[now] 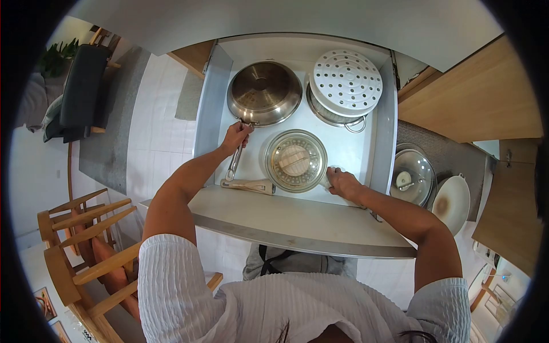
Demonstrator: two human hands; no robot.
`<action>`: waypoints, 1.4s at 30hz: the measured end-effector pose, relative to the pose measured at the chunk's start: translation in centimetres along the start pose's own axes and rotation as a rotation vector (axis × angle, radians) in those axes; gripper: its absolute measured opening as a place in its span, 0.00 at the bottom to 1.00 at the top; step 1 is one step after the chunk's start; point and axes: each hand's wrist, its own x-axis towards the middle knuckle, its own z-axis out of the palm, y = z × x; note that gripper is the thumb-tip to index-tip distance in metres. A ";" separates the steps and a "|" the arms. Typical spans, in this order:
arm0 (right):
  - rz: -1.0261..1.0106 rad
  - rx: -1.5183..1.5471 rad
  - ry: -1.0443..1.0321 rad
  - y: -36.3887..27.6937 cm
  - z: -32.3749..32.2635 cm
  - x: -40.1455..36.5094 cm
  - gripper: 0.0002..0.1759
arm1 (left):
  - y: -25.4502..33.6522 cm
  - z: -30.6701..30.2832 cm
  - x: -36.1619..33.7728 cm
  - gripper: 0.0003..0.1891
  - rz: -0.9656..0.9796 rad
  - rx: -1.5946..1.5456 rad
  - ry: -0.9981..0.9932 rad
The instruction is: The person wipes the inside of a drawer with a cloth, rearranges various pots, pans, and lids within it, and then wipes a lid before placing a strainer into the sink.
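My left hand (237, 137) is closed round the steel handle of a frying pan (264, 91), which lies bottom up in the back left of an open drawer. My right hand (343, 184) has its fingers curled at the right rim of a round clear glass bowl (296, 140) near the drawer's front. Through the glass shows a pale, wood-coloured round patch. A beige handle (249, 186) sticks out to the left beside the bowl.
At the drawer's back right, a white perforated steamer tray (347, 80) sits over a metal strainer (329, 116). Right of the drawer, a glass-lidded pan (412, 177) and a white pan (452, 203) stand on the floor. A wooden chair (86, 268) is on the left.
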 end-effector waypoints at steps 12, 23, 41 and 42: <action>0.081 0.124 -0.196 0.1 -4.4 -1.5 0.35 | -2.9 -0.5 2.3 0.08 0.026 0.115 -0.039; 0.714 0.621 1.520 16.9 -2.0 -26.9 0.09 | -2.1 -0.1 1.3 0.09 0.026 0.380 0.064; 1.190 -0.182 1.429 29.3 11.4 -36.4 0.13 | 8.3 -3.1 -4.8 0.15 -0.039 0.854 0.164; 1.280 -0.003 1.379 29.2 9.7 -38.0 0.14 | 8.6 -3.2 -4.5 0.15 0.042 0.902 0.154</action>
